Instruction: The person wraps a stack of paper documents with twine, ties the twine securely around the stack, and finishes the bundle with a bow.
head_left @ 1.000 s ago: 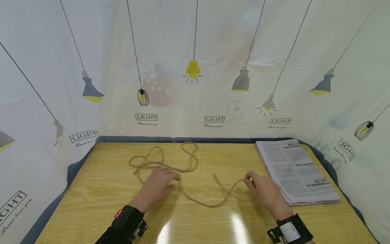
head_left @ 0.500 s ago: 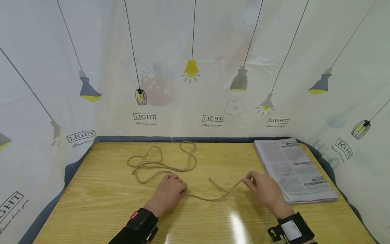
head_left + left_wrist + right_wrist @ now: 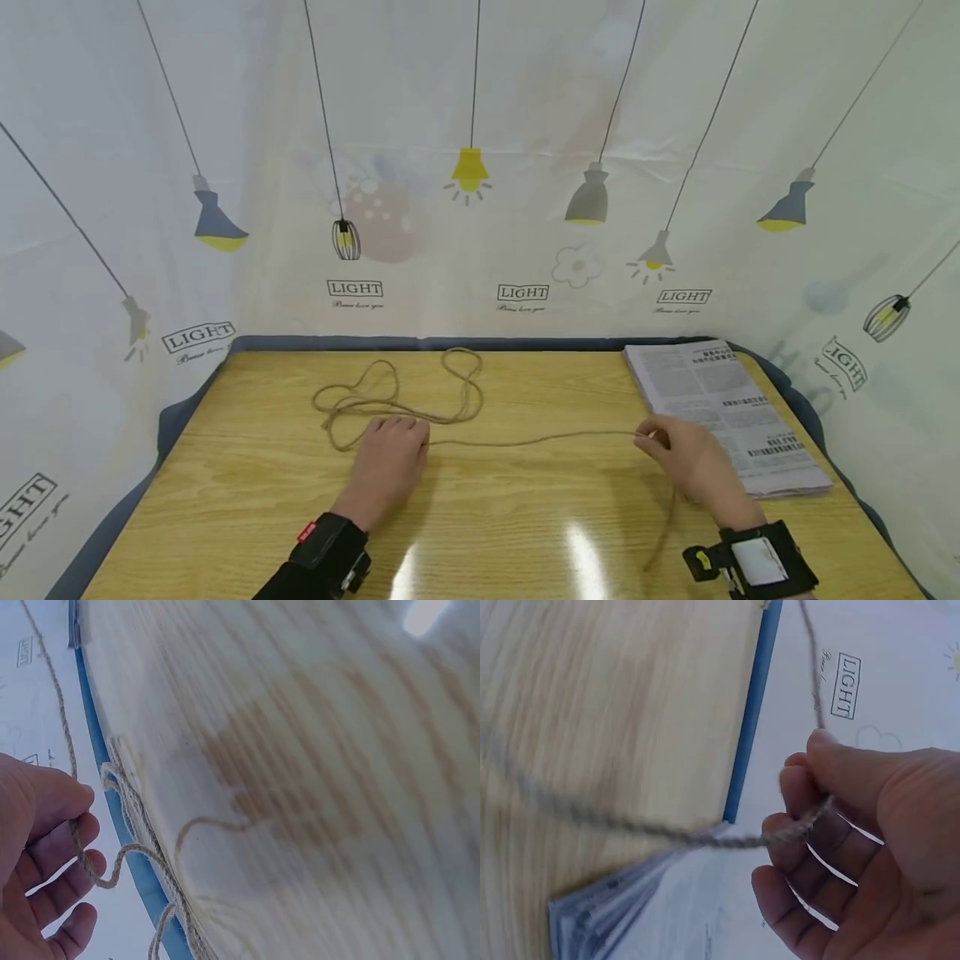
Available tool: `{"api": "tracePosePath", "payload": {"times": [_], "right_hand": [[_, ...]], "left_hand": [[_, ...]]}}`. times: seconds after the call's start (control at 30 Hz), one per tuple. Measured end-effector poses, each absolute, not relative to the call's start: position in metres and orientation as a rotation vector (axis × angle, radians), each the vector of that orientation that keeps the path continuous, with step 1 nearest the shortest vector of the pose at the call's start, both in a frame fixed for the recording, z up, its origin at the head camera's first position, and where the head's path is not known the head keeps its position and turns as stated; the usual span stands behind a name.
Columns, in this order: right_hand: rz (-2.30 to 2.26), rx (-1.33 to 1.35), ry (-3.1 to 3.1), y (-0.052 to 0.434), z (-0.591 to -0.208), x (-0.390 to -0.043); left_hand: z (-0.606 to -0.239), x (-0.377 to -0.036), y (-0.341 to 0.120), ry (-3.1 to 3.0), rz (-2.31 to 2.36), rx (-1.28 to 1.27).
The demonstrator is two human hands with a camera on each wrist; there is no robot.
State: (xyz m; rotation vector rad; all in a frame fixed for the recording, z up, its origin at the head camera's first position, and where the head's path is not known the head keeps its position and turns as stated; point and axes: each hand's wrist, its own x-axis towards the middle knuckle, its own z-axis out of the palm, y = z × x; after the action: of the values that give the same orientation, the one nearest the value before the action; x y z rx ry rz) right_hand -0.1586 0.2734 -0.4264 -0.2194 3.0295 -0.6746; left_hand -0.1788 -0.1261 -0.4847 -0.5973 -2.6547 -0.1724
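Observation:
A thin brown twine (image 3: 525, 442) runs almost level between the two hands, with only a slight sag. My left hand (image 3: 392, 467) pinches it between thumb and forefinger; in the left wrist view the twine (image 3: 60, 705) passes under the thumb and trails over the curled fingers. My right hand (image 3: 693, 467) pinches it farther right, beside the newspapers. From that hand a loose tail hangs toward the table's front, and in the right wrist view this tail (image 3: 645, 829) crosses the fingers. The rest of the twine lies in loose loops behind the left hand.
A stack of folded newspapers (image 3: 720, 400) lies at the right rear of the wooden table (image 3: 510, 525). Behind the table's dark blue edge (image 3: 525, 342) rises a white cloth (image 3: 450, 83) printed with lamps. Each wrist wears a black strap, such as the right strap (image 3: 795, 554).
My right hand has moved right with the twine, after the left slid right and then back left. The sagging stretch between them is now nearly straight, and the tail hangs below the right hand.

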Motion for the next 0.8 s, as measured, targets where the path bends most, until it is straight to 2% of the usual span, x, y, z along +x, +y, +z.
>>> {"api": "tracePosePath", "payload": {"times": [0.3,0.53,0.67,0.8], "right_hand": [[-0.345,-0.217,3.381,0.286,-0.414,-0.153],[-0.090,-0.068,3.271,0.286,-0.430,-0.157],[-0.070,-0.219,3.270,0.270,-0.452,-0.156],[-0.271,-0.547,3.298,0.236,-0.465,-0.154]], "left_hand": [[-0.484,-0.175,-0.122,-2.760,-0.367,-0.795],[-0.480,-0.173,-0.114,-2.828,-0.379,-1.047],[-0.480,-0.171,-0.107,-2.829,-0.376,-1.113],[-0.481,-0.170,-0.097,-2.810,-0.403,-1.130]]}}
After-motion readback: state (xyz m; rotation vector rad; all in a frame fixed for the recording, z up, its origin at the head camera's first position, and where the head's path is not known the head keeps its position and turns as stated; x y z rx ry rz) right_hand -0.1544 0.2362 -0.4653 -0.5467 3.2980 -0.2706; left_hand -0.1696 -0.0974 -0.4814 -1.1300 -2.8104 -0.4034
